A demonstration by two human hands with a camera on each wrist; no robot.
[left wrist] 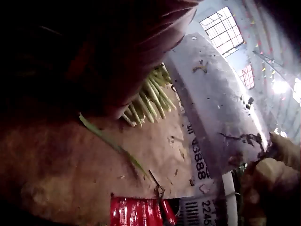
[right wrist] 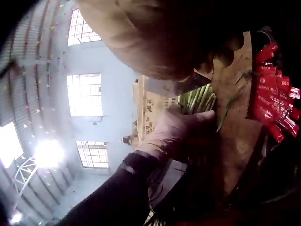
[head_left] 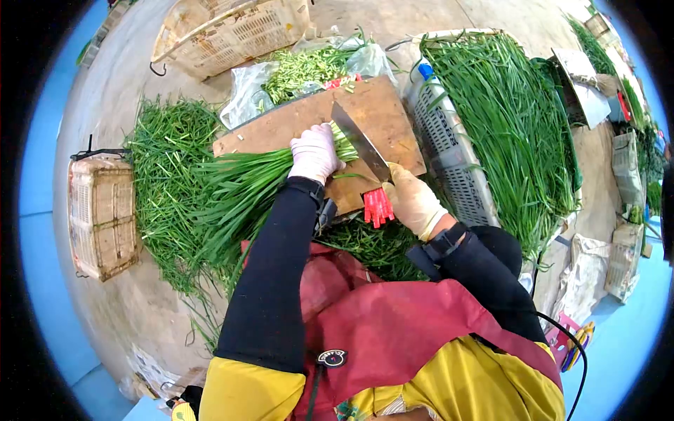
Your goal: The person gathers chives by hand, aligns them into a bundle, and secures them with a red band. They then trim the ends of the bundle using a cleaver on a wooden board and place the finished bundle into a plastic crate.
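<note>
The gloved left hand (head_left: 315,153) grips a bunch of long green stalks (head_left: 246,175) laid across a wooden board (head_left: 281,125). Pale cut ends (left wrist: 151,101) of the bunch stick out past that hand. In the gloved right hand (head_left: 414,200) is the handle of a broad cleaver (head_left: 359,142), its blade standing just right of the stalk ends. The left wrist view shows the blade (left wrist: 216,99) close beside the ends; whether they touch I cannot tell. Red strips (head_left: 378,207) lie at the board's near edge, by the right hand.
Loose greens (head_left: 168,189) are heaped left of the board. A crate (head_left: 460,158) full of long greens (head_left: 498,126) stands to the right. Beyond the board, cut pieces (head_left: 305,70) lie on clear plastic. Other crates stand at far left (head_left: 104,216) and behind (head_left: 232,38).
</note>
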